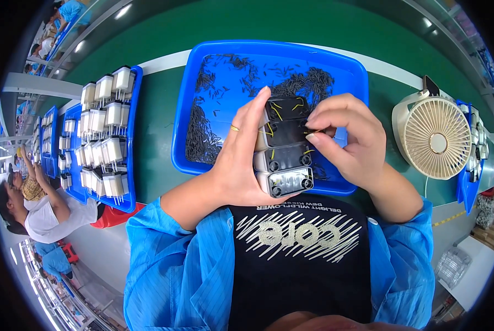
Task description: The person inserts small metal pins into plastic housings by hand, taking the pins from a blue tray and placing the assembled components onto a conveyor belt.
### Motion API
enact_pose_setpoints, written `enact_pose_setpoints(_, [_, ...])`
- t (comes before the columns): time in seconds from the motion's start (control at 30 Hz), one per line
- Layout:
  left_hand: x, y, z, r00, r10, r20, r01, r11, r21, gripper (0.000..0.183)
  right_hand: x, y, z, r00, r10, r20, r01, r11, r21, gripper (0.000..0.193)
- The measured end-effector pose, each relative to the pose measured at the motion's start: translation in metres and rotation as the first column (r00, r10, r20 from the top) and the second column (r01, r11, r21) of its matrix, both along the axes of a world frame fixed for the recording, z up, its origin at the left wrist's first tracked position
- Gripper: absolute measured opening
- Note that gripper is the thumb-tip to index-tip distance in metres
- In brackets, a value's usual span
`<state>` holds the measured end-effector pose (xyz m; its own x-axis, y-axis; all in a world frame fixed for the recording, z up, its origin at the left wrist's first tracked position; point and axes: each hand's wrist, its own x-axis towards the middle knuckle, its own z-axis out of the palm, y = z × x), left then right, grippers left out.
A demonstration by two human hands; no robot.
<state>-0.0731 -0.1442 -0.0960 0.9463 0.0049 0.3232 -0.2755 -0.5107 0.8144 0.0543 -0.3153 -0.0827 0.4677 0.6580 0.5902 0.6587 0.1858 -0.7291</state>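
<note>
Green worktop (pixel 154 110) bears a blue rectangular plastic tray (pixel 182 127); over it, the left hand (pixel 238 165) grips white-and-black boxy housings (pixel 288 150), the right hand (pixel 357 138) pinching something indistinct (pixel 308 131).

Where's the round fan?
In the head view, the cream fan is on the right side of the green table, right of the big blue tray and the person's right hand.

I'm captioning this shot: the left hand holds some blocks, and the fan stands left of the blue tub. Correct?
Wrong side: the head view shows the fan right of the blue tub. The left hand does hold the blocks.
</note>
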Motion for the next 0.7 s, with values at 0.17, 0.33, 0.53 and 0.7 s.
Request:
enact_pose_setpoints(0.17, [-0.0013,-0.0014,-0.0054,1.000,0.008,0.019,-0.006,0.996,-0.084,0.125,0.0001,-0.0003,-0.0001,0.974,0.037,-0.221,-0.029,0.999,0.040,0.020])
enact_pose_setpoints(0.33, [-0.0007,0.0009,-0.0021,0.999,-0.007,0.042,0.006,1.000,0.022,0.124,0.0009,-0.0074,0.0015,0.979,0.079,-0.190,-0.100,0.989,-0.106,0.012])
enact_pose_setpoints(0.53, [0.0002,0.0005,-0.0013,0.995,-0.006,0.095,-0.004,0.994,0.111,0.124,-0.0004,-0.0039,0.0050,0.995,0.056,-0.077,-0.062,0.995,-0.083,0.012])
enact_pose_setpoints(0.7, [0.0013,-0.0007,0.0016,0.992,0.004,0.127,-0.034,0.971,0.235,0.127,0.0027,-0.0038,0.0073,0.996,0.034,0.084,-0.022,0.990,-0.142,0.016])
